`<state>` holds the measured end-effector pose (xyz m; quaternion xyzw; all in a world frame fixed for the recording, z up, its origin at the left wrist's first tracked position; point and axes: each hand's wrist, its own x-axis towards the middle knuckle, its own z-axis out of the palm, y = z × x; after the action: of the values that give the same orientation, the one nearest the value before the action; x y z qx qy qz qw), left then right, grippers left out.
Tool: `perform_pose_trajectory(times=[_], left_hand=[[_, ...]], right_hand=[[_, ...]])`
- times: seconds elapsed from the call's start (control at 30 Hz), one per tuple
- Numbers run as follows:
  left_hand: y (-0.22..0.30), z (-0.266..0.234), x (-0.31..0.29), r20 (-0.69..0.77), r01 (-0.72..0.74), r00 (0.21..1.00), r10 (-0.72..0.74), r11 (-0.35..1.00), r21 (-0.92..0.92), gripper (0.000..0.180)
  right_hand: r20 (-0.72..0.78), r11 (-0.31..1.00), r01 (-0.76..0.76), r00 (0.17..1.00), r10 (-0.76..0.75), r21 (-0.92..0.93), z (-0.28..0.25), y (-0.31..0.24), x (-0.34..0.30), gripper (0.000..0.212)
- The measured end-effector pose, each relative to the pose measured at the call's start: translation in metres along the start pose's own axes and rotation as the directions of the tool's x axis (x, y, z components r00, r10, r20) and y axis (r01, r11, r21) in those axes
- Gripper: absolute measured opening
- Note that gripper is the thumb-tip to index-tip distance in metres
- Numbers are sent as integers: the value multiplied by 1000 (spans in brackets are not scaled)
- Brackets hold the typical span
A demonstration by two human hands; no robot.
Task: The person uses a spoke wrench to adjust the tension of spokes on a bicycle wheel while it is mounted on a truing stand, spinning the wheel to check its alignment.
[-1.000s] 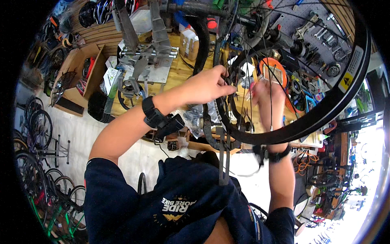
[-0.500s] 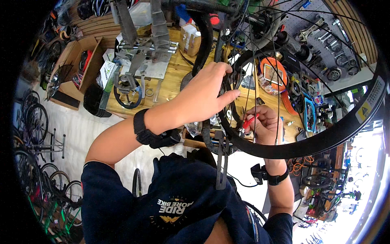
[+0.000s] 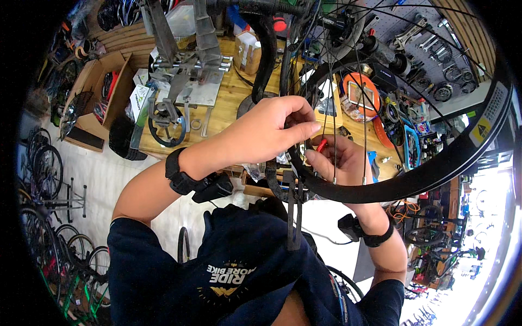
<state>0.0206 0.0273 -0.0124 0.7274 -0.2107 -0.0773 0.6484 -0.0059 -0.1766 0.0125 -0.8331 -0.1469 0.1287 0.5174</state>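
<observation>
Red on the small tool (image 3: 322, 145); black along the bicycle wheel rim (image 3: 380, 194), with yellow and grey on its sticker (image 3: 489, 115). Honey-brown and wood-grained across the table (image 3: 229, 100), orange around the round case (image 3: 354, 80), blue on the tray (image 3: 416, 142). Navy over the shirt (image 3: 163, 266), printed white and gold.

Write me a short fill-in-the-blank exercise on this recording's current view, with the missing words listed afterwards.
1. The small tool in the right hand is coloured ____.
2. The warning patch on the wheel's rim is coloured ____.
3. The strap on the wrist of the left hand is coloured ____.

Missing words: red; yellow; black.
</observation>
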Motion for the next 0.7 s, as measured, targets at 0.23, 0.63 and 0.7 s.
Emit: perform_pose_trajectory(times=[0.23, 0.63, 0.7], left_hand=[[4, -1, -3, 97, 50, 994, -56, 997, 67, 19], [4, 0, 3, 98, 71, 993, -73, 997, 33, 24], [15, 1, 0, 25, 80, 996, -85, 984, 159, 27]], right_hand=[[90, 994, -31, 996, 21, 106, -3, 11, 5, 35], [333, 996, -35, 943, 6, 79, -19, 21, 22, 37], [319, 956, -128, 947, 38, 265, -19, 23, 21, 47]])
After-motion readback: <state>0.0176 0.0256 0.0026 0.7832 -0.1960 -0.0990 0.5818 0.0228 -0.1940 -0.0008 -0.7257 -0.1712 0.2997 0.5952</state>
